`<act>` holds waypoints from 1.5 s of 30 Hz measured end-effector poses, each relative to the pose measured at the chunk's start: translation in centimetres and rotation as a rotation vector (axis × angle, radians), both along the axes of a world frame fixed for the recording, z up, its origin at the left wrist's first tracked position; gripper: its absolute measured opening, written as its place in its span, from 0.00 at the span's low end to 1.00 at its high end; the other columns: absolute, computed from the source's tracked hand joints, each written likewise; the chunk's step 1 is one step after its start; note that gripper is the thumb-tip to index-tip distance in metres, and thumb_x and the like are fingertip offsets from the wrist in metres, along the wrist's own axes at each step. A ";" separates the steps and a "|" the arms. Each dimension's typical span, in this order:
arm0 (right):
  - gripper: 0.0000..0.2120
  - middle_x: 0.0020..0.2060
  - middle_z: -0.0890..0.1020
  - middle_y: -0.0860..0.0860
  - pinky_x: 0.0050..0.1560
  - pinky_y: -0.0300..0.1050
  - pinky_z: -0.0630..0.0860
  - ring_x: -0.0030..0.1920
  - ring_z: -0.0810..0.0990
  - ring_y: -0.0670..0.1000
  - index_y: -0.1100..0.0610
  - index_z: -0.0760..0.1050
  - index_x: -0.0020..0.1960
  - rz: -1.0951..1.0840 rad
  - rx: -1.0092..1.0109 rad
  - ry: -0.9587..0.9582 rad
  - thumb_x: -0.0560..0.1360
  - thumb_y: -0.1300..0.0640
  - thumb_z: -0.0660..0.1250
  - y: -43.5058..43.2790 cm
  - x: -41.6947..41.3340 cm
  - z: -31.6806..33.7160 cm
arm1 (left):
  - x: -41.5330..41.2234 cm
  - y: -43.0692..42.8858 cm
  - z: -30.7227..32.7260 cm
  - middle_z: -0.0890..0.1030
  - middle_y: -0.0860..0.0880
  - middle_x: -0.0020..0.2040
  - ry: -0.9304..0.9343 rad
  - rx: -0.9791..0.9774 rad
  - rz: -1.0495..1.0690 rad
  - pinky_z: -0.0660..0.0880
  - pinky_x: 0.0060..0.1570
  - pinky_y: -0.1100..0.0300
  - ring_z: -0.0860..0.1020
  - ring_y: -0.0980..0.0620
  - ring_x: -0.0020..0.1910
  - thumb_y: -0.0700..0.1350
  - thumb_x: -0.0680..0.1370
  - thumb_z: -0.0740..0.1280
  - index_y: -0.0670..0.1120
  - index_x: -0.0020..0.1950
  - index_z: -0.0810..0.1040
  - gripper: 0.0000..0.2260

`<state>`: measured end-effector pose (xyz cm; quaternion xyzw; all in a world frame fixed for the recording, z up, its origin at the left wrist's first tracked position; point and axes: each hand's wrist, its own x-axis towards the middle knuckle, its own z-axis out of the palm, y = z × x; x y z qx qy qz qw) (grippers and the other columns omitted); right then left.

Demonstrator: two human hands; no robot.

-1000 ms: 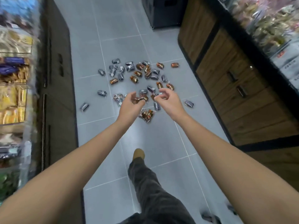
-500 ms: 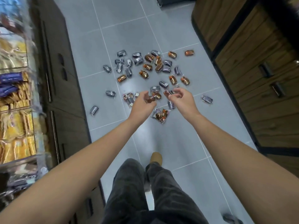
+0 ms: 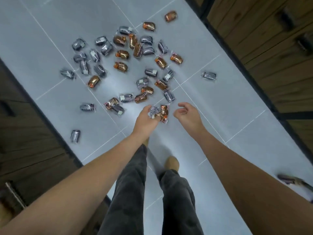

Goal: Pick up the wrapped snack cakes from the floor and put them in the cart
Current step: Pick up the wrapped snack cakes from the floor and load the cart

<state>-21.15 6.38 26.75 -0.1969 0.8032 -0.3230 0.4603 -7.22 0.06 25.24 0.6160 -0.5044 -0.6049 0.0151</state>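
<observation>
Your left grip (image 3: 145, 119) is curled shut round a silver-wrapped snack cake (image 3: 153, 112), the fingers bent over its wrapper. Touching that hand on the thumb side is a small clump of orange-wrapped cakes (image 3: 164, 114). You cannot tell whether the grip has hold of them too or whether they lie on the floor beneath it.

Your right grip (image 3: 187, 116) hangs just beside that clump with the fingers loosely bent and the thumb apart from them. Nothing shows inside it.

The rest of the wrapped snack cakes (image 3: 128, 53) lie scattered on the grey tiled floor (image 3: 220, 119) ahead of both hands. They are small oblong packs in clear-edged wrappers, some silver with a white label and some glossy orange-brown. Most crowd together in a loose heap, several overlapping.

A few lie apart from it:
- a silver cake (image 3: 208, 75) off to the right
- a silver one (image 3: 75, 136) near the dark wooden cabinet (image 3: 25, 133) on the left
- an orange one (image 3: 171, 16) at the far edge

Another blurred pack (image 3: 286, 179) sits by your right forearm. A second wooden cabinet (image 3: 271, 65) runs along the right. Your dark trouser legs and a tan shoe (image 3: 171, 162) stand below the hands.
</observation>
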 end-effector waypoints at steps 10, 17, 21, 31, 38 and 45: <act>0.24 0.45 0.74 0.40 0.50 0.34 0.65 0.45 0.72 0.38 0.54 0.70 0.66 0.114 0.095 0.020 0.72 0.57 0.72 -1.8 -0.3 -24.9 | -2.4 -3.2 -24.4 0.69 0.54 0.62 -0.034 0.117 -0.014 0.64 0.55 0.64 0.68 0.56 0.59 0.47 0.76 0.68 0.49 0.74 0.62 0.28; 0.30 0.62 0.74 0.53 0.65 0.43 0.68 0.63 0.71 0.53 0.57 0.66 0.70 0.158 0.126 0.036 0.71 0.58 0.71 -1.6 0.4 -41.5 | -2.4 -3.8 -40.7 0.69 0.59 0.51 -0.099 0.131 0.016 0.64 0.39 0.77 0.68 0.58 0.52 0.47 0.76 0.68 0.54 0.64 0.68 0.18; 0.37 0.67 0.69 0.55 0.67 0.50 0.63 0.68 0.63 0.56 0.55 0.60 0.74 0.239 0.181 0.143 0.69 0.56 0.73 -1.8 0.5 -48.5 | -3.7 -5.0 -47.1 0.66 0.47 0.72 -0.132 0.113 0.034 0.64 0.49 0.77 0.69 0.52 0.64 0.49 0.75 0.69 0.44 0.75 0.56 0.34; 0.31 0.61 0.66 0.53 0.58 0.51 0.70 0.63 0.63 0.55 0.53 0.69 0.65 0.453 0.148 0.406 0.65 0.48 0.75 -1.6 0.1 -56.4 | -5.1 -6.2 -55.9 0.66 0.45 0.66 -0.204 0.099 0.120 0.69 0.65 0.50 0.70 0.45 0.65 0.56 0.70 0.72 0.47 0.71 0.64 0.34; 0.27 0.61 0.70 0.52 0.52 0.51 0.74 0.63 0.65 0.53 0.55 0.70 0.64 0.401 0.129 0.416 0.69 0.50 0.74 0.4 -0.9 -56.2 | -4.8 -4.0 -55.9 0.66 0.44 0.67 -0.142 0.017 0.101 0.67 0.67 0.50 0.69 0.45 0.66 0.56 0.72 0.71 0.46 0.72 0.63 0.34; 0.31 0.61 0.73 0.52 0.54 0.50 0.72 0.62 0.70 0.53 0.55 0.66 0.66 0.279 0.252 0.409 0.69 0.47 0.74 3.6 -1.9 -56.7 | -5.0 -1.9 -56.6 0.65 0.44 0.66 -0.312 -0.175 -0.175 0.66 0.62 0.53 0.65 0.44 0.67 0.46 0.71 0.73 0.46 0.74 0.56 0.37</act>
